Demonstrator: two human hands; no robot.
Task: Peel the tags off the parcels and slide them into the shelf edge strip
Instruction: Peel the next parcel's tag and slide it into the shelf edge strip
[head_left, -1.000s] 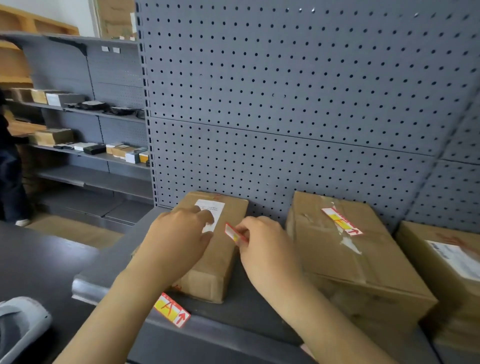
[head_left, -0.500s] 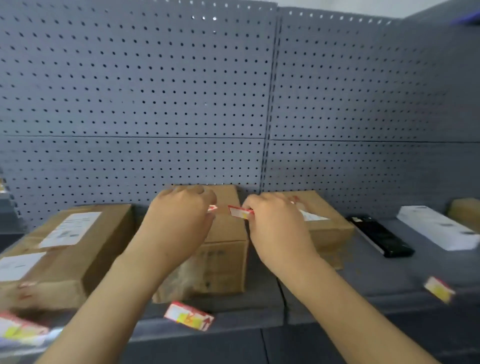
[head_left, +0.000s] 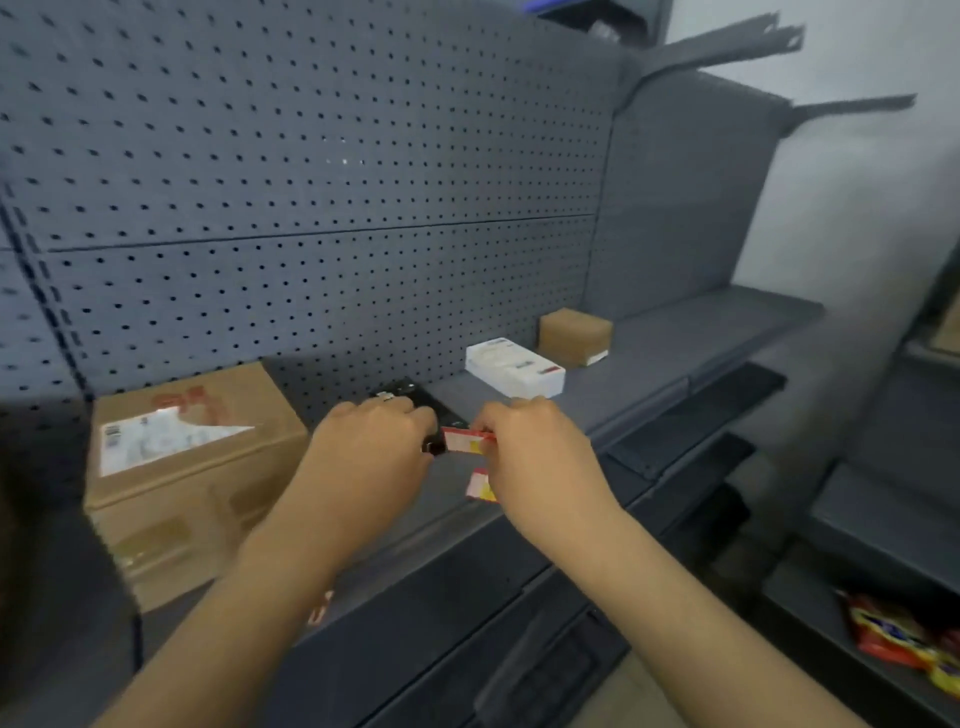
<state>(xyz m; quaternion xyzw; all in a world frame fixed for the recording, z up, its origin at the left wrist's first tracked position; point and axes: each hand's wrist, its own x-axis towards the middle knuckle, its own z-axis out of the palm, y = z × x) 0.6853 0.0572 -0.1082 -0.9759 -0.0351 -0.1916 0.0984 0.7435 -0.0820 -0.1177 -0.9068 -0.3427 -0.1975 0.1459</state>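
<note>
Head view: right hand (head_left: 540, 457) pinches a small red-and-white paper tag (head_left: 464, 442) above the grey shelf's front edge (head_left: 415, 525); left hand (head_left: 371, 457) curls beside it, grip unclear. Next: slide it into the edge strip.

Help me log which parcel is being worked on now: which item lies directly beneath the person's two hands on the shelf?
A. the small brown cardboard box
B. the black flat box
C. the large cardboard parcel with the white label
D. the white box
B: the black flat box shows between and behind the left hand and right hand, which pinches a red-and-white tag.
</note>
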